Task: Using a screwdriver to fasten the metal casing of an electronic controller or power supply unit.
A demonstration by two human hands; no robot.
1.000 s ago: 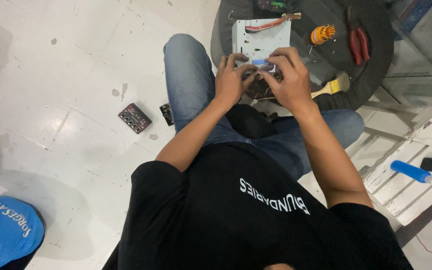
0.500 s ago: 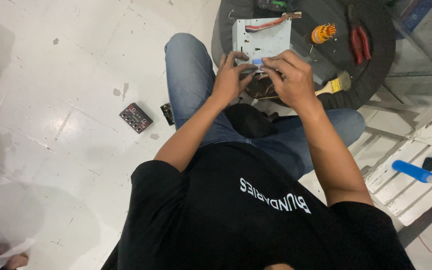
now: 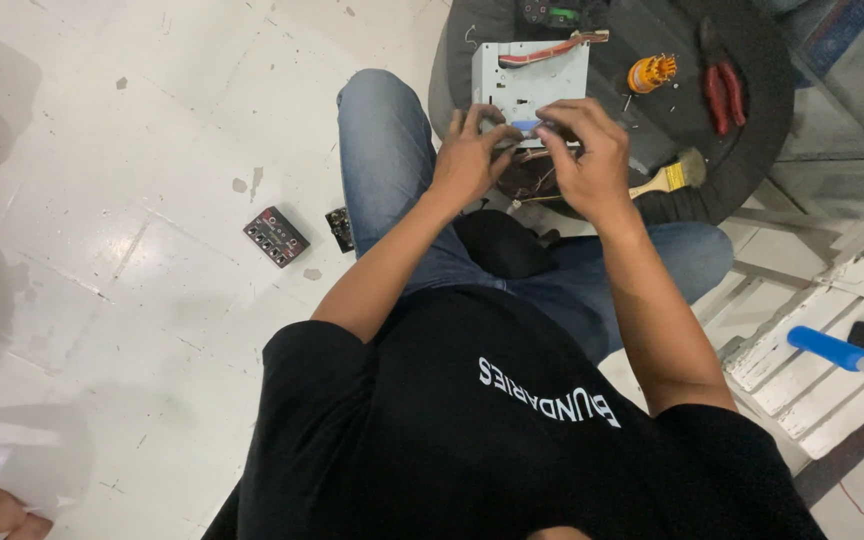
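pinching a small blue part [image 3: 525,125], held between left hand [image 3: 472,160] and right hand [image 3: 587,160].
light and likely fragile; fingertip edge grip is judged best.

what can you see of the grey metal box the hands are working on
The grey metal box is a rectangular sheet-metal chassis with small punched holes and slots, looking like bare steel. A red and pale cable runs along its far edge. It lies flat on a round dark mat. The left hand and right hand meet at its near edge, pinching a small blue part.
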